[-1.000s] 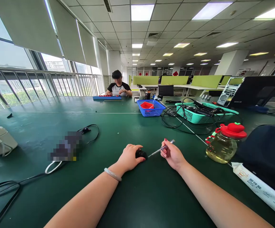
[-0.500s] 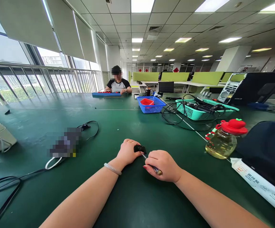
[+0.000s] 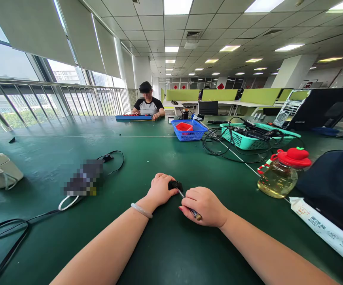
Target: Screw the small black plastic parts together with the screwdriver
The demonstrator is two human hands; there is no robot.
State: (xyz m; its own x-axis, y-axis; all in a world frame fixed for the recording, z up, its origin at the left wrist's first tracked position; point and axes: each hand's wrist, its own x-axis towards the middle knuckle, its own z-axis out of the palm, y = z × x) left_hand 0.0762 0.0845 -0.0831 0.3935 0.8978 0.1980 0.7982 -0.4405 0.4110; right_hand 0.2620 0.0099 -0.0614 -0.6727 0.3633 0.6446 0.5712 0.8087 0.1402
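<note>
My left hand (image 3: 161,189) is closed on a small black block-like part (image 3: 175,185), holding it low over the green table (image 3: 147,245). What the part is, I cannot make out. In my right hand (image 3: 205,206) is a screwdriver (image 3: 195,213) with a thin metal shaft and a dark handle with a brownish end. Its shaft points up and left, and the tip meets or lies very close to the black part near my left thumb. The fingers of my right hand wrap round the handle.
Left lie a blurred dark device (image 3: 84,178) with cables and a beige case (image 3: 0,170). Ahead stand a blue basket (image 3: 189,134) and a teal basket (image 3: 248,141) of cables. Right are a red-lidded jar (image 3: 279,180), a white packet (image 3: 322,229) and a dark bag (image 3: 334,186). A person (image 3: 148,105) sits opposite.
The black part has tilted slightly in my left hand, and the screwdriver stays against or near it. The person opposite has shifted a hand a little. The view has moved slightly.
</note>
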